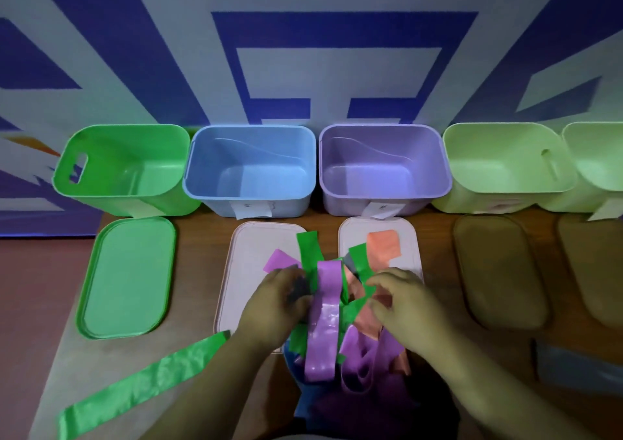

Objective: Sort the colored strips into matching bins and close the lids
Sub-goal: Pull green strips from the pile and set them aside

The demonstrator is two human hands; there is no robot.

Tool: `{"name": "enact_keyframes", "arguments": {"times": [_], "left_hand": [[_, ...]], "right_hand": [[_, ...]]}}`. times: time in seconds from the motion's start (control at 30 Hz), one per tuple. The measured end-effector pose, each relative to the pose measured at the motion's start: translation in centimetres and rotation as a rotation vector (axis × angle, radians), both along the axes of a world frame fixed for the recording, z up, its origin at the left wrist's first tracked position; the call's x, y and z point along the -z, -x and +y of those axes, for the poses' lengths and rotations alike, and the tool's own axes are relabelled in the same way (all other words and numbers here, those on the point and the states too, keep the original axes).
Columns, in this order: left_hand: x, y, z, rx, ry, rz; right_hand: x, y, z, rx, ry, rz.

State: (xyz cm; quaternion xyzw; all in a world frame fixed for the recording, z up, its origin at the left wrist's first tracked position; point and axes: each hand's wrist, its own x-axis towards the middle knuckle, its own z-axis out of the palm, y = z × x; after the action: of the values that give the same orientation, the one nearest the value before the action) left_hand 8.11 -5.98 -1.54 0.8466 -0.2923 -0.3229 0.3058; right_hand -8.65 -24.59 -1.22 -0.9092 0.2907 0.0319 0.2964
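A tangled pile of coloured strips (325,308), purple, green, orange and blue, lies at the near middle of the table. My left hand (273,304) grips the pile's left side, its fingers curled into a dark strip. My right hand (401,301) pinches at a green strip on the pile's right. One long green strip (141,375) lies apart at the near left. Along the back stand open bins: green (121,169), blue (249,169), purple (384,166) and two pale green ones (505,163) (600,156). All the bins look empty.
A green lid (128,277) lies flat before the green bin. Two pale pink lids (246,257) (411,237) lie under the pile's far end. Two brownish lids (499,271) (593,264) lie at the right. A grey object (573,365) sits near the right edge.
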Motion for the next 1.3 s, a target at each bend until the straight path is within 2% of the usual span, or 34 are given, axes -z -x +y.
{"name": "enact_keyframes", "arguments": {"times": [0.27, 0.63, 0.83, 1.1, 1.17, 1.3], "left_hand": [[2.2, -3.5, -5.1, -0.106, -0.070, -0.098], [4.6, -6.9, -8.8, -0.104, -0.169, -0.185], [4.4, -7.2, -9.2, -0.102, -0.202, -0.192], [0.3, -6.5, -6.2, 0.017, 0.060, -0.227], [-1.4, -6.3, -5.1, 0.005, 0.112, -0.235], [-3.8, -5.6, -2.2, -0.107, 0.236, -0.212]], "right_hand": [[2.3, -4.5, -3.7, 0.003, -0.024, -0.003], [4.6, -8.3, -5.4, -0.038, 0.012, -0.002], [4.3, -9.2, -3.9, -0.019, -0.111, -0.041], [3.0, -11.0, -1.2, 0.184, -0.717, -0.054], [2.8, -11.0, -0.2, 0.177, -0.764, -0.076], [1.9, -10.5, 1.7, 0.099, -0.661, -0.082]]}}
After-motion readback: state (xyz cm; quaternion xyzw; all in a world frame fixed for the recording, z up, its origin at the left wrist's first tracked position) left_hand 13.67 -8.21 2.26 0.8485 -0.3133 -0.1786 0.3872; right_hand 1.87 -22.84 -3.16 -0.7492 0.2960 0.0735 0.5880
